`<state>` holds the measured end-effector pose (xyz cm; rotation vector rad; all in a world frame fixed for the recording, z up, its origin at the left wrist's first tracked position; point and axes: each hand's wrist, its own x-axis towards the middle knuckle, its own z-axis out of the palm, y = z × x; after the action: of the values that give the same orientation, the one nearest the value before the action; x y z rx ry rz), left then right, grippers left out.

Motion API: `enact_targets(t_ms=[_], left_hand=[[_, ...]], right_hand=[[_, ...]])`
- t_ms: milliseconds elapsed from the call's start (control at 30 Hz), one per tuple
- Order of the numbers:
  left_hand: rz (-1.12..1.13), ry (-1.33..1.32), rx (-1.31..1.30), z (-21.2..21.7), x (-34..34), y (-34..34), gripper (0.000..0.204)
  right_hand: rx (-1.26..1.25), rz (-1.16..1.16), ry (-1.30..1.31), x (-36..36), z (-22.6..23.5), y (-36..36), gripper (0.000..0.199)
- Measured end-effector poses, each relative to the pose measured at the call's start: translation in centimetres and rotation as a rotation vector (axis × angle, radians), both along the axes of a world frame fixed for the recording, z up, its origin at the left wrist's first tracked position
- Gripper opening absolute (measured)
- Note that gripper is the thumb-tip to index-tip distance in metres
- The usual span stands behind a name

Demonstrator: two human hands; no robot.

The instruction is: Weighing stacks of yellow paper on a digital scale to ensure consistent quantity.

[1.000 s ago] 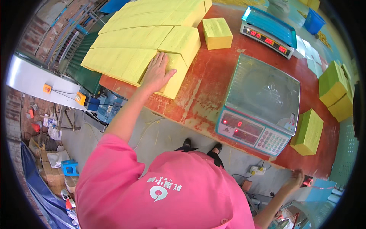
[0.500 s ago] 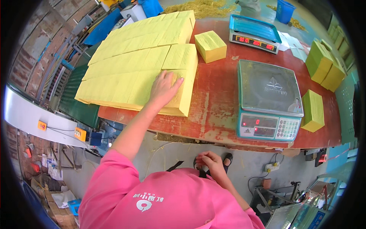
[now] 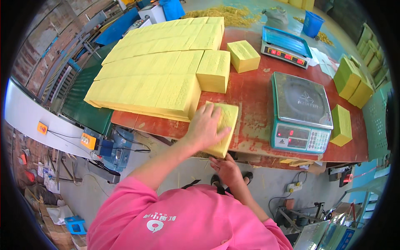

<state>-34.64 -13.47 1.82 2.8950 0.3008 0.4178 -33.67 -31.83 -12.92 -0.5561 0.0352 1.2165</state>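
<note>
A yellow block juts over the near edge of the red table. My left hand lies flat on top of it, fingers spread. My right hand is under the block's overhanging end, palm up against its underside. Left of it lies a wide slab of yellow blocks in rows, and two single blocks stand apart behind. A digital scale with an empty steel pan sits just right of the held block.
A second scale stands at the back. Greenish blocks lie at the table's right. A green conveyor with a motor runs on the left. A blue bucket and loose yellow scraps are on the floor behind.
My left hand has pulled one yellow block off the slab's corner toward the table edge. My right hand has risen from below to meet its underside.
</note>
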Motion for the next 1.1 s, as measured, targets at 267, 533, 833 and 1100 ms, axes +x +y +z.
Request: enact_targets(t_ms=[267,533,833,1100], left_hand=[[0.168,-0.168,-0.432,-4.1,-4.5,0.9,0.058],[0.135,-0.386,-1.549,-8.1,0.5,-2.1,0.044],[-0.152,-0.466,-1.920,0.3,17.9,-10.5,0.047],[-0.156,-0.535,-2.682,-1.1,26.8,-13.9,0.056]], right_hand=[[-0.058,0.051,-0.404,-0.8,3.7,-3.4,0.068],[-0.380,-0.378,-1.675,5.2,14.1,-4.9,0.084],[-0.617,-0.527,-2.048,20.0,23.3,-11.3,0.083],[-0.685,-0.196,-2.280,31.8,26.4,-12.0,0.078]])
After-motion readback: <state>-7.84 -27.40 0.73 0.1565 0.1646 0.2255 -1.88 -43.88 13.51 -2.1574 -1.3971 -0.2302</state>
